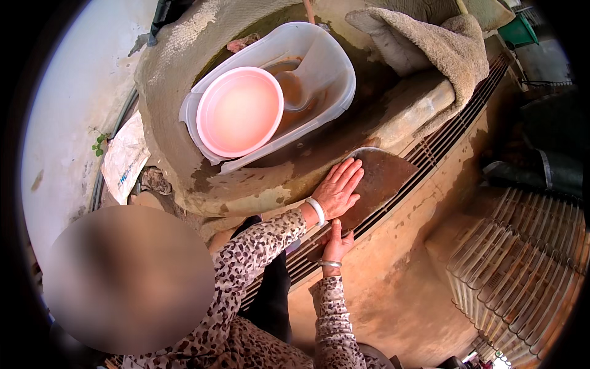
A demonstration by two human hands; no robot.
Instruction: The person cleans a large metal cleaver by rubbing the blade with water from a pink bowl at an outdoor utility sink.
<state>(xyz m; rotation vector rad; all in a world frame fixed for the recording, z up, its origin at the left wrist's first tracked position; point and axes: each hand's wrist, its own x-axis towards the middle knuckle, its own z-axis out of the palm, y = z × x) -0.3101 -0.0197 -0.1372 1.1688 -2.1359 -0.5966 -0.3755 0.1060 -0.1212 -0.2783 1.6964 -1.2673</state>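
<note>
The left fingers (350, 174) lie flat on a brown plate (384, 181), the right fingers (336, 230) at its lower end.

- Round pink basin (239, 111): seated in the left end of an oblong translucent plastic tub (337, 74); tub brownish inside.
- Concrete trough (161, 147): surrounds tub; damp patches on its surface.
- Thick grey-brown cloth (458, 58): draped, folded, over trough's right-hand edge.
- Dark slatted grate (470, 104): runs alongside trough, set in orange-brown floor (393, 307).
- Metal wire rack (519, 264): lower right, tilted in view.
- White printed sack (125, 157): left of trough, near pale wall (67, 111).
- Small green plant (98, 145): beside that sack.
- Green container (517, 31): upper right, partly seen.
</note>
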